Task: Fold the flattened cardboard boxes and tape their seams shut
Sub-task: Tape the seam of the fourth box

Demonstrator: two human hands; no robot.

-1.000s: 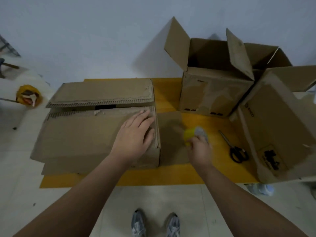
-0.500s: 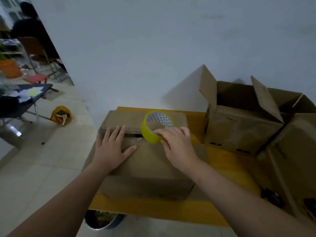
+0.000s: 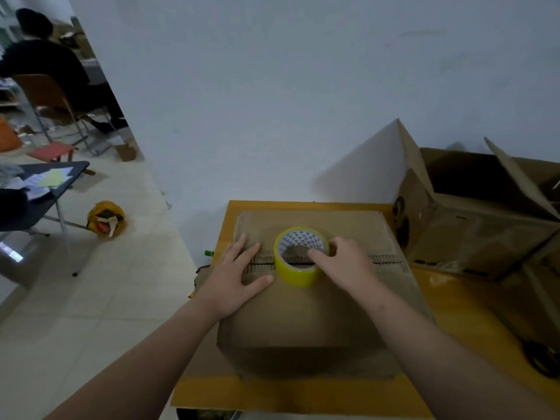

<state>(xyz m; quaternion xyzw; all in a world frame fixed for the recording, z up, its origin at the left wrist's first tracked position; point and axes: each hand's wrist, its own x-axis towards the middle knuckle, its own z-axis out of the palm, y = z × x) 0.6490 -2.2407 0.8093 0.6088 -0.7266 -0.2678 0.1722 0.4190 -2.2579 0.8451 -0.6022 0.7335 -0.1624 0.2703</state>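
Note:
A folded cardboard box (image 3: 303, 310) sits on the yellow table (image 3: 448, 301) with its two top flaps meeting at a seam (image 3: 385, 258) across the middle. A yellow tape roll (image 3: 298, 269) stands on that seam near its left part. My right hand (image 3: 345, 262) grips the roll, with a finger reaching into its core. My left hand (image 3: 235, 275) lies flat on the near flap just left of the roll, fingers spread, pressing the flap down.
An open cardboard box (image 3: 472, 213) with raised flaps stands at the right, more cardboard beyond it. Black scissors (image 3: 542, 359) lie at the table's right edge. On the floor to the left are a yellow bag (image 3: 106, 219), a dark table (image 3: 39, 189) and a seated person (image 3: 45, 65).
My right hand lifted the tape roll from the table and set it on the box's seam. My left hand slid to the left end of the flap. The view tilted up.

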